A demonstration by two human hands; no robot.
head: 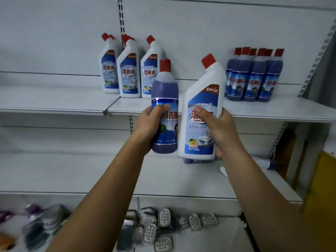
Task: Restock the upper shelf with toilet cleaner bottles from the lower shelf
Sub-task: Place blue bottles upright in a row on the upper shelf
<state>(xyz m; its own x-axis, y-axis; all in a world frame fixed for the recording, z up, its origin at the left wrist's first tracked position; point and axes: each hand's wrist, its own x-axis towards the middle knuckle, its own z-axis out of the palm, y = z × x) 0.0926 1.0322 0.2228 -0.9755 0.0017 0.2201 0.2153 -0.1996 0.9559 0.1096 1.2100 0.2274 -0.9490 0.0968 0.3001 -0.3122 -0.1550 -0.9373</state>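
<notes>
Head view: the left hand (pixel 149 122) has its grip clamped round the middle of a purple round bottle (pixel 165 110) with a red cap, held upright. Just right of that grip, the right hand (pixel 218 130) is clamped on the lower half of a white angled-neck bottle (pixel 201 106), its red cap tilted to the right. Both bottles are raised in front of the upper shelf (pixel 54 106), close together. Above and left of the left grip stand white bottles (pixel 130 70) on that shelf; above and right of the right grip stands a cluster of purple bottles (pixel 254 77). Below both grips runs the lower shelf (pixel 72 175).
</notes>
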